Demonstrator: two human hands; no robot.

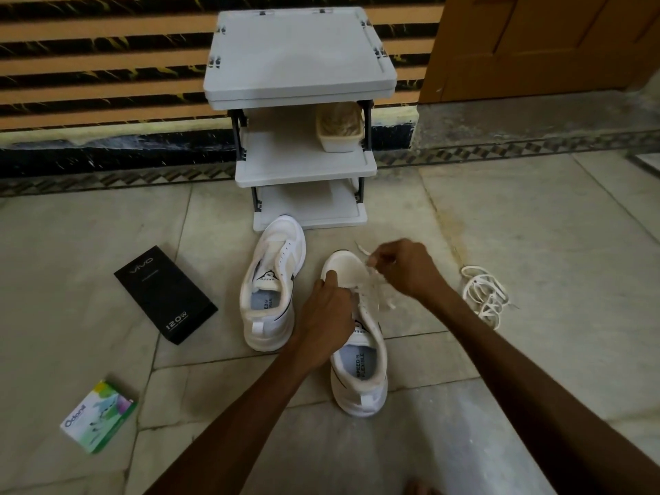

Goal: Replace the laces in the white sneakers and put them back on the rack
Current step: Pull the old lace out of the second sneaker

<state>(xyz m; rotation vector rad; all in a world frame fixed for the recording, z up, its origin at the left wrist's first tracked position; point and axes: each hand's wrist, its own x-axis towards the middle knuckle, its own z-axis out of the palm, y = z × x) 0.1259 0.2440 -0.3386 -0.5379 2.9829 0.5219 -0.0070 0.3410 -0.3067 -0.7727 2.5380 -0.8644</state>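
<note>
Two white sneakers stand on the floor in front of a white shoe rack [303, 162]. The left sneaker [271, 291] has no lace in its eyelets. My left hand [326, 316] grips the right sneaker [360, 373] over its upper, thumb near the toe. My right hand [407, 267] pinches the white lace [375, 280] threaded through that sneaker, above the toe end. A loose pile of white lace [484, 294] lies on the floor to the right.
A black phone box [166, 294] lies left of the sneakers, and a small green-and-white box [98, 416] lies nearer me on the left. A beige basket [339, 132] sits on the rack's middle shelf. A wooden door [535, 44] is at the back right.
</note>
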